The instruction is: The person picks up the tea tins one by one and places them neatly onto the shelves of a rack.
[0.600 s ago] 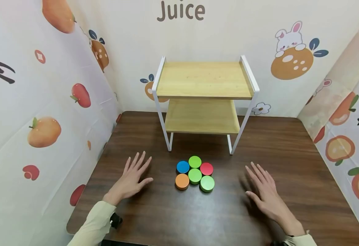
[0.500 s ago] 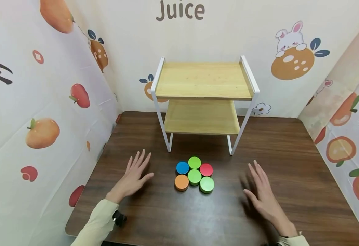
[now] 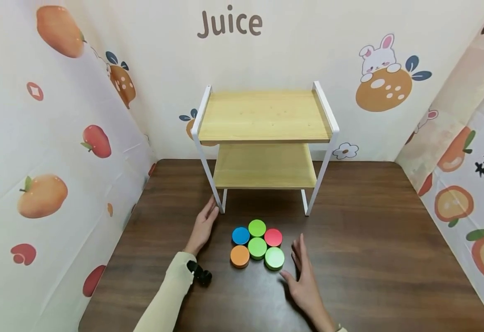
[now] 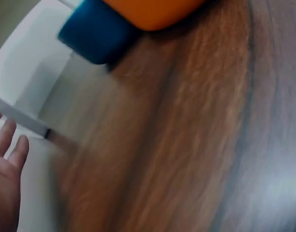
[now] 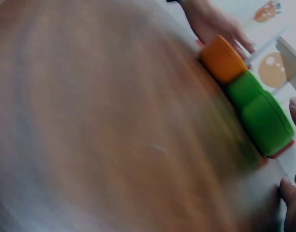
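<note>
A cluster of round, flat-topped pieces sits mid-table in the head view: a blue piece [image 3: 240, 235], an orange piece [image 3: 239, 256], a red piece [image 3: 273, 237] and three green ones, including a light green piece [image 3: 274, 258] at the front right. My left hand [image 3: 202, 226] reaches forward with extended fingers, its fingertips right at the front left leg of a two-tier shelf [image 3: 267, 115]. Straight fingers and a spread thumb mark my right hand [image 3: 305, 282], just right of the light green piece, with nothing in its grasp. Both wrist views are blurred.
White shelf legs [image 3: 322, 177] stand on the dark wooden table [image 3: 374, 240] behind the pieces. Printed cloth walls [image 3: 159, 60] with fruit pictures enclose the table at the back and both sides.
My left hand has moved right and forward to the shelf's left leg. My right hand has come left, close to the round pieces. The pieces keep their arrangement; the head view has shifted slightly.
</note>
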